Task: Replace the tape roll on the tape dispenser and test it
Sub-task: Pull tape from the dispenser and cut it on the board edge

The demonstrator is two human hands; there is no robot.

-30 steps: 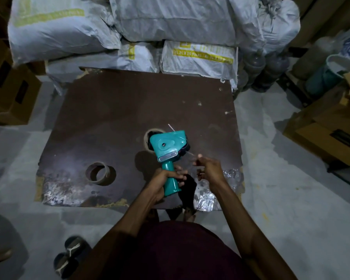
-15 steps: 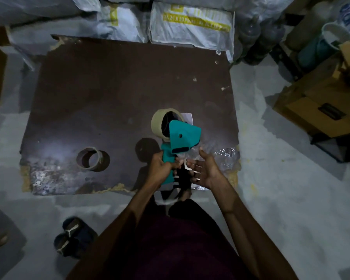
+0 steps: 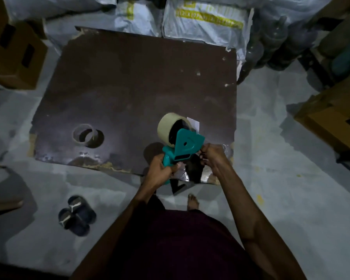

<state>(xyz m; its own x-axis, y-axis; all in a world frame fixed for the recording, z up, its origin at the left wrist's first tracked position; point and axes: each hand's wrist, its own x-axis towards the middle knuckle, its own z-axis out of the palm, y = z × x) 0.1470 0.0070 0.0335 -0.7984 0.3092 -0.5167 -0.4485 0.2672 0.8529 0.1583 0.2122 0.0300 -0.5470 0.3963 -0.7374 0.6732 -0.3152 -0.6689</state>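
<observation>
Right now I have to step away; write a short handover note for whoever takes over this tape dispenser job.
Left hand: closed around the teal tape dispenser handle, holding it above the near edge of the brown board.
Right hand: fingers at the dispenser's front end, seemingly working the tape end; the exact grip is unclear.
Done: new tape roll sits on the dispenser.
Empty core lies on the board, to the left.
Left: finish threading the tape, then test the dispenser.

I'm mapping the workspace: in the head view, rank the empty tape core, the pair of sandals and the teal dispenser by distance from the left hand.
1. Teal dispenser, gripped by the left hand.
2. Empty tape core, on the board, leftward.
3. Pair of sandals, on the floor, lower left; close to the core's distance.
</observation>
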